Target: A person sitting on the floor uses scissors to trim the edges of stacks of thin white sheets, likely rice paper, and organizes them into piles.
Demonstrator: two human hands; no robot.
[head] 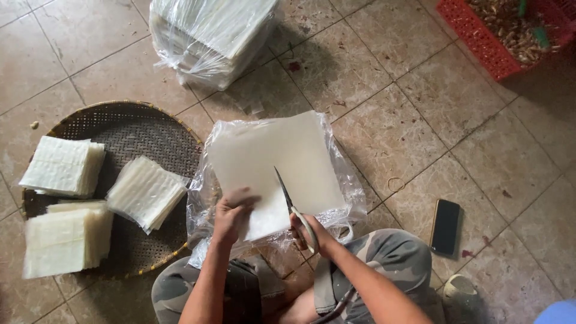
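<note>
**A:** Where do the edges lie, and how much room is there around them?

**B:** The stack of pale translucent sheets (pixel 273 162) lies flat on a clear plastic wrap (pixel 345 174) spread on the floor, right in front of the person's knees. The left hand (pixel 231 215) presses down on the stack's near left edge, fingers curled and close together on the top sheet. The right hand (pixel 309 231) is closed around the handles of the scissors (pixel 288 198), whose blades point away from the person across the near part of the stack, with the tip near the middle of the sheet.

**A:** What hems it in?

**B:** On the left, the round woven tray (pixel 138 129) comes right up to the wrap; it carries three piles of cut squares (pixel 63 168), and its near rim sits beside the person's left knee. Beyond the stack stands a plastic-wrapped bundle of sheets (pixel 207 33), apart from it by a strip of bare tile. On the right the floor is open as far as the black phone (pixel 446 227), which lies well apart from the wrap.

**A:** And the surface, the room?

**B:** A beige tiled floor (pixel 408 126), stained and scuffed, with dark grout lines. A red plastic crate (pixel 489 45) stands at the far right corner, well away.
</note>
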